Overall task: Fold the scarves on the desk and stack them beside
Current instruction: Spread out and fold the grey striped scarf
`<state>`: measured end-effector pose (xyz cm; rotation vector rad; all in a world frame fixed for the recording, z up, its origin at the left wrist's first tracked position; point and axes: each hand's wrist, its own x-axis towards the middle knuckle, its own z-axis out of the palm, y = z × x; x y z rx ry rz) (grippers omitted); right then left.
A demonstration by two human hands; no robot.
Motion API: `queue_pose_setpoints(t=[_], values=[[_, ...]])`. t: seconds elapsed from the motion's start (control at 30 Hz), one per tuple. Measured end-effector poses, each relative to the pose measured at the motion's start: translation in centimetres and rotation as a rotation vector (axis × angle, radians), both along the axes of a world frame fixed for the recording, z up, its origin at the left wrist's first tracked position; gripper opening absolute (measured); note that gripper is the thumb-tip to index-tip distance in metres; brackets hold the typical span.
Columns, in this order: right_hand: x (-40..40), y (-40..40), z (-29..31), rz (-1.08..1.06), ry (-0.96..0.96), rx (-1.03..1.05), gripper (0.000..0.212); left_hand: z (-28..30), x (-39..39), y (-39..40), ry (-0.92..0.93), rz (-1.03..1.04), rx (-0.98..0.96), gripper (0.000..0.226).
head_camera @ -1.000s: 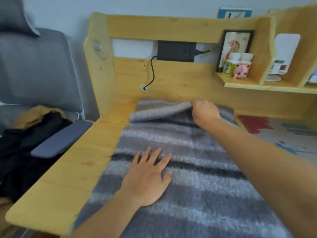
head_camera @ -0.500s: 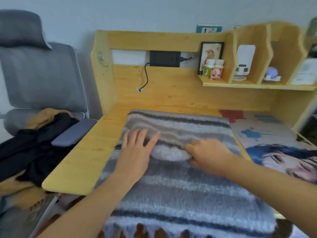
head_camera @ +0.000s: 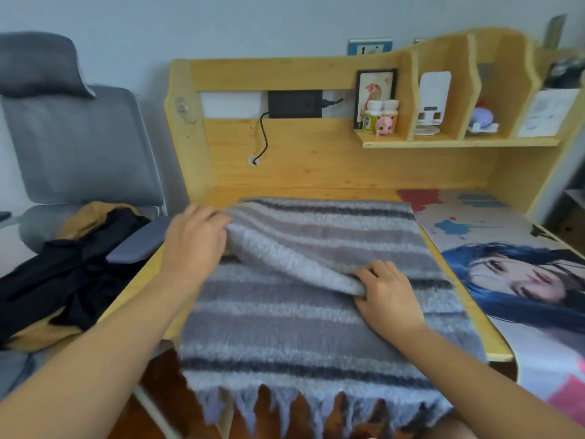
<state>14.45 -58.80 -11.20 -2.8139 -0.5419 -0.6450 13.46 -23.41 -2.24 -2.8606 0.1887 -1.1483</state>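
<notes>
A fuzzy grey striped scarf [head_camera: 304, 324] covers the wooden desk [head_camera: 148, 299], and its fringed end hangs over the front edge. Its far part is folded back toward me, forming a raised fold across the middle. My left hand [head_camera: 193, 245] grips the left end of that fold at the scarf's left edge. My right hand [head_camera: 386, 296] pinches the fold's front edge near the right side. The scarf under the fold is hidden.
A printed desk mat [head_camera: 522, 280] lies to the right of the scarf. A grey office chair [head_camera: 72, 147] with dark and mustard clothes [head_camera: 63, 280] piled on it stands left of the desk. Shelves [head_camera: 459, 142] at the back hold bottles, a frame and small items.
The fold has been drawn nearer and lifted. My left hand went from lying flat on the scarf to gripping the fold's left end. The camera pulled back, showing the fringe.
</notes>
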Motion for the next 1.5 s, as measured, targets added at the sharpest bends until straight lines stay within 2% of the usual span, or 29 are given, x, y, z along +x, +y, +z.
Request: queue_pose_setpoints(t=[0.07,0.17,0.27,0.33,0.4,0.47,0.53,0.67,0.87,1.0,1.07,1.13,1.2,1.27,1.3,1.37,1.5], values=[[-0.1,0.0,0.0,-0.005,-0.043,0.008,0.041,0.9,-1.3,1.0,-0.07,0.02,-0.009,0.023],[-0.6,0.0,0.5,-0.013,-0.086,-0.014,0.044,-0.8,-4.1,1.1,0.193,0.165,-0.077,0.018],[-1.2,-0.5,1.3,0.013,-0.062,-0.127,0.037,-3.7,-6.7,-1.1,0.277,0.028,-0.142,0.014],[-1.7,-1.2,2.4,0.027,0.117,-0.227,0.041,-4.9,-7.4,-3.5,0.325,-0.054,-0.174,0.034],[-2.4,-2.7,3.7,-0.002,0.357,-0.218,0.051,-6.3,-7.4,-5.3,0.471,0.024,-0.17,0.061],[-3.3,-4.3,4.2,-0.039,0.513,-0.263,0.07,-7.9,-7.0,-6.3,0.59,0.096,-0.136,0.074],[-3.9,-5.2,3.3,-0.08,0.556,-0.304,0.085,-8.9,-6.6,-6.7,0.689,0.113,-0.14,0.077],[-2.5,-4.7,0.6,-0.158,0.412,-0.287,0.083,-9.1,-3.2,-5.2,0.789,0.187,-0.187,0.079],[7.7,0.5,0.2,-0.093,0.358,-0.177,0.072,-8.5,5.8,-0.3,0.686,0.323,-0.211,0.086],[12.5,1.9,0.6,-0.104,0.271,-0.118,0.059,-8.4,9.9,0.4,0.463,0.343,-0.086,0.063],[13.5,1.0,0.5,-0.148,0.231,-0.072,0.051,-8.7,10.7,0.6,0.374,0.33,-0.11,0.058],[13.6,-0.3,0.0,-0.185,0.16,0.003,0.047,-9.0,11.1,1.3,0.351,0.353,-0.234,0.05],[13.3,-1.0,-0.6,-0.22,0.045,0.075,0.043,-8.8,11.2,1.7,0.258,0.362,-0.435,0.034],[13.0,-0.9,-0.8,-0.246,-0.095,0.155,0.036,-8.2,10.4,1.5,0.023,0.256,-0.709,0.017],[12.9,-0.7,-0.7,-0.245,-0.176,0.192,0.032,-8.0,9.7,1.3,-0.133,0.183,-0.768,0.01],[12.5,-0.7,-0.4,-0.234,-0.316,0.232,0.028,-7.8,8.7,1.0,-0.32,0.096,-0.707,0.005],[12.0,-0.5,0.0,-0.249,-0.407,0.235,0.019,-7.8,8.3,0.4,-0.294,0.064,-0.562,0.007]])
